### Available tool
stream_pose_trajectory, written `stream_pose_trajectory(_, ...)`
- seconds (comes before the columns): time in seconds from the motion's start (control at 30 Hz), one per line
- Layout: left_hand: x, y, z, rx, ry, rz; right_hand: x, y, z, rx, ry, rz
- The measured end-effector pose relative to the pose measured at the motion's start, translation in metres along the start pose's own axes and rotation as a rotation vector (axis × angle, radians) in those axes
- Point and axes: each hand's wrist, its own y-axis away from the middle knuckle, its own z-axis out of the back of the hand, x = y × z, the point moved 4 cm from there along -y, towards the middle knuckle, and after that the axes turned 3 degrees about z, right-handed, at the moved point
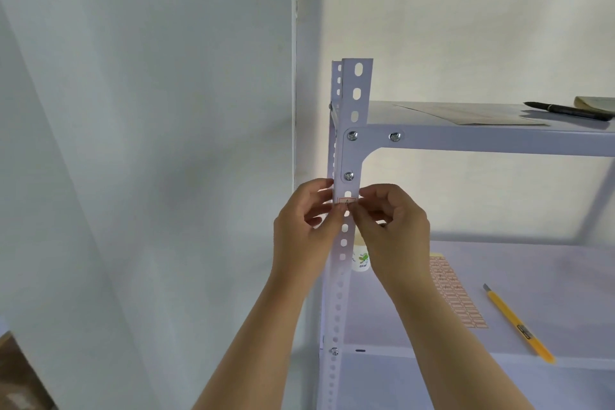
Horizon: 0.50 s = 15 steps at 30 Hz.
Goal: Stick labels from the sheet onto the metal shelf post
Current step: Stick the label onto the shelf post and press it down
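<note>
A white perforated metal shelf post (354,110) stands upright in the middle of the head view. A small red-bordered label (347,201) lies across its front face, just below a bolt. My left hand (304,226) and my right hand (394,226) meet at the post, thumbs and fingertips pinching the label's lower edge from either side. The label sheet (456,293), covered in red-outlined labels, lies flat on the lower shelf to the right of my right forearm.
A yellow utility knife (519,323) lies on the lower shelf (549,263) right of the sheet. A small white bottle (361,260) stands behind my right hand. On the upper shelf (499,140) lie a black pen (569,110) and papers. A white wall is at the left.
</note>
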Motion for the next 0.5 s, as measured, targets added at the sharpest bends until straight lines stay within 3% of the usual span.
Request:
stream_pose_trajectory(0.1,0.0020,0.0010,-0.0026,0.034,0.063,0.003,-0.0027,-0.0038,-0.0005,0.038,-0.032,-0.006)
stream_pose_trajectory(0.5,-0.0067,-0.0053,-0.0035,-0.058,-0.067,-0.072,-0.0073,-0.0057,-0.0054,-0.006,-0.016,0.039)
